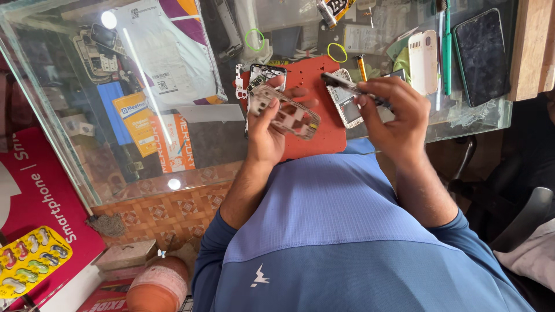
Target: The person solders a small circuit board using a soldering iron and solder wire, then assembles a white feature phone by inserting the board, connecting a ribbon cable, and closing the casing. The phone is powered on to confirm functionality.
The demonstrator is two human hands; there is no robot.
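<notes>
Glass-topped counter [191, 124], cluttered with phone parts, carries an orange work mat [315, 136] at its near edge. Over the mat, the left hand [267, 130] grips a grey phone mid-frame [287, 115] by its left rim, fingers curled around the edge. The right hand [396, 110] pinches a dark slender tool [352, 88], its tip over an opened phone body [346, 104] lying on the mat's right side. A white keypad phone [423, 60] and a dark smartphone [481, 55] lie at far right.

Handling: the mid-frame appears light, thin and full of cut-outs, so likely flexible and breakable. Hold by the outer rails, not the inner webs.
</notes>
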